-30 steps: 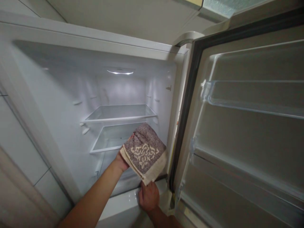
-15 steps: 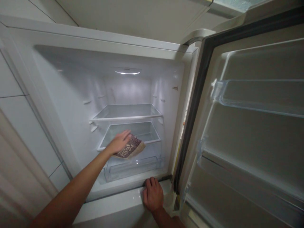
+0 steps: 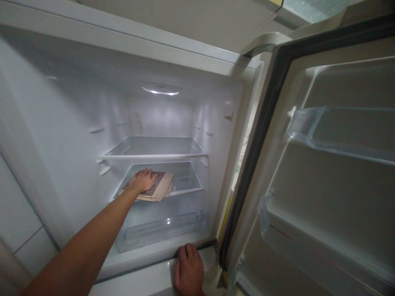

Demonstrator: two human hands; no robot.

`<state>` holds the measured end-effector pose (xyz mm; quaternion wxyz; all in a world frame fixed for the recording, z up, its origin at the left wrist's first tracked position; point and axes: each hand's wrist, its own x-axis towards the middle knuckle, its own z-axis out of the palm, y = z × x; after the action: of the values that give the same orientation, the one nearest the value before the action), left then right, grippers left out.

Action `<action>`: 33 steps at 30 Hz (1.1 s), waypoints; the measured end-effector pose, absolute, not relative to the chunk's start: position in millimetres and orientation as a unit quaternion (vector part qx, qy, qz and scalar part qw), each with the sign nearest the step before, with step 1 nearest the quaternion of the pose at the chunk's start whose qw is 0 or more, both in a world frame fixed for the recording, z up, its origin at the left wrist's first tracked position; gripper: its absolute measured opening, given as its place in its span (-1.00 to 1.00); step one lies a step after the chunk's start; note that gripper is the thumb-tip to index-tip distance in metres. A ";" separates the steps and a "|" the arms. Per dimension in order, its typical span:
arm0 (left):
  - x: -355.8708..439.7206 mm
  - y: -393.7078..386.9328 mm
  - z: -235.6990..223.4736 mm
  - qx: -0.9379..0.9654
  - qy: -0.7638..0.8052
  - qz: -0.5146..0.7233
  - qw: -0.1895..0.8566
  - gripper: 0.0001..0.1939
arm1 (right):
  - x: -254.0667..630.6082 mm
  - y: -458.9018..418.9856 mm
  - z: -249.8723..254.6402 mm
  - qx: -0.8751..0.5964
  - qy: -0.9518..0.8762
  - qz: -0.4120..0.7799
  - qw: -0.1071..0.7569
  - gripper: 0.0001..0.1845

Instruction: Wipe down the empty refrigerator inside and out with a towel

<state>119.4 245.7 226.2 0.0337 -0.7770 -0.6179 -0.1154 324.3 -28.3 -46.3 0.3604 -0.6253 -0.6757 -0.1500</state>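
Has laid the folded brown-and-beige patterned cloth (image 3: 162, 187) down since half a second ago, from tilted across the front rim to nearly flat on the white-rimmed clear glass lower shelf (image 3: 191, 191) inside the open white refrigerator (image 3: 154, 49). Brings the work, judging by this contact, onto the glass itself rather than in front of it. Rests the bare left hand (image 3: 143, 181) on top of the cloth, fingers stretched across; cannot tell, with the thumb hidden, about any pinch on the fabric. Keeps the bare right hand (image 3: 189, 269) on the glossy white ledge (image 3: 154, 271) at the near side, fingers curled, well apart from the cloth; cannot tell about a grip there. Shows the cloth's beige border at the shelf's near rim, apparently slightly over. Leaves sideways room along the glass toward the smooth white right wall (image 3: 216, 156), less on the left. Meets limits in the white-edged glass upper shelf (image 3: 154, 156) above and the low clear plastic drawer (image 3: 163, 228) below.
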 end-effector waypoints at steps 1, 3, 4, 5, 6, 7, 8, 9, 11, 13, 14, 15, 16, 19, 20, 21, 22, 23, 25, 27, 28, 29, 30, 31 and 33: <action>119.8 251.6 227.4 -0.758 -0.641 -0.117 0.042 -0.47 | 323.4 -26.9 -51.0 -0.625 -0.675 -0.149 0.363 -0.56; 127.5 262.7 228.8 -0.725 -0.676 -0.121 0.055 -0.48 | 320.9 -23.2 -61.8 -0.624 -0.669 -0.150 0.375 -0.49; 135.7 267.5 228.8 -0.715 -0.686 -0.122 0.059 -0.48 | 319.6 -21.2 -66.7 -0.623 -0.665 -0.151 0.383 -0.47; 147.2 271.5 228.3 -0.711 -0.689 -0.123 0.060 -0.47 | 318.4 -19.5 -70.6 -0.622 -0.661 -0.153 0.391 -0.47; 161.4 274.1 227.2 -0.715 -0.685 -0.124 0.060 -0.47 | 317.6 -18.2 -73.3 -0.621 -0.657 -0.154 0.398 -0.48; 177.9 275.1 225.5 -0.728 -0.672 -0.126 0.058 -0.46 | 317.2 -17.5 -74.3 -0.621 -0.655 -0.154 0.402 -0.49; 195.4 274.3 223.4 -0.747 -0.650 -0.129 0.055 -0.45 | 317.3 -17.6 -73.8 -0.622 -0.654 -0.156 0.403 -0.49; 213.0 271.9 221.0 -0.772 -0.620 -0.132 0.051 -0.44 | 317.8 -18.5 -71.6 -0.621 -0.655 -0.158 0.400 -0.49; 243.2 263.5 216.2 -0.822 -0.550 -0.140 0.042 -0.43 | 319.7 -21.9 -63.7 -0.619 -0.665 -0.162 0.385 -0.48; 260.6 254.2 213.0 -0.855 -0.496 -0.146 0.037 -0.43 | 322.0 -26.2 -53.9 -0.618 -0.674 -0.163 0.370 -0.50; 263.4 250.4 212.4 -0.865 -0.479 -0.148 0.035 -0.43 | 322.9 -28.0 -49.3 -0.620 -0.675 -0.164 0.365 -0.52; 262.0 247.4 212.4 -0.870 -0.470 -0.148 0.034 -0.43 | 323.6 -29.4 -45.3 -0.622 -0.675 -0.165 0.361 -0.53; 256.9 245.3 213.0 -0.872 -0.466 -0.147 0.033 -0.42 | 324.0 -30.4 -42.1 -0.624 -0.673 -0.166 0.360 -0.54; 224.5 241.9 217.4 -0.861 -0.489 -0.138 0.036 -0.41 | 324.0 -31.2 -36.3 -0.626 -0.675 -0.159 0.356 -0.57; 210.4 240.7 219.5 -0.849 -0.509 -0.134 0.040 -0.41 | 323.7 -31.1 -35.1 -0.626 -0.677 -0.153 0.355 -0.58; 196.1 238.8 221.7 -0.833 -0.536 -0.130 0.044 -0.41 | 323.3 -30.9 -34.1 -0.626 -0.678 -0.147 0.355 -0.60; 182.4 236.0 224.1 -0.811 -0.568 -0.127 0.050 -0.41 | 323.0 -30.9 -33.2 -0.627 -0.678 -0.142 0.357 -0.63; 170.1 232.4 226.6 -0.786 -0.603 -0.125 0.057 -0.40 | 322.7 -30.9 -32.5 -0.627 -0.677 -0.136 0.360 -0.64; 151.6 222.9 231.3 -0.735 -0.662 -0.125 0.074 -0.34 | 322.4 -31.2 -31.6 -0.628 -0.677 -0.126 0.361 -0.67; 141.8 212.3 235.1 -0.718 -0.679 -0.124 0.084 -0.29 | 322.5 -31.6 -31.8 -0.627 -0.679 -0.125 0.360 -0.65; 139.3 207.5 236.3 -0.727 -0.671 -0.120 0.083 -0.27 | 322.8 -31.9 -32.3 -0.625 -0.682 -0.126 0.359 -0.64; 137.5 203.3 237.0 -0.743 -0.655 -0.111 0.077 -0.27 | 323.0 -32.2 -32.9 -0.623 -0.683 -0.126 0.359 -0.63; 135.8 200.0 237.0 -0.762 -0.637 -0.099 0.065 -0.28 | 323.4 -32.4 -33.5 -0.622 -0.683 -0.127 0.360 -0.62; 133.6 197.7 236.5 -0.778 -0.621 -0.085 0.052 -0.28 | 323.7 -32.7 -34.1 -0.622 -0.684 -0.125 0.359 -0.61; 127.5 196.3 234.3 -0.796 -0.602 -0.060 0.028 -0.26 | 324.3 -33.2 -34.5 -0.624 -0.686 -0.121 0.356 -0.61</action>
<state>127.5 196.3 234.3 0.0280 -0.7961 -0.6016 -0.0596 324.3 -33.2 -34.5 0.3557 -0.6235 -0.6856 -0.1208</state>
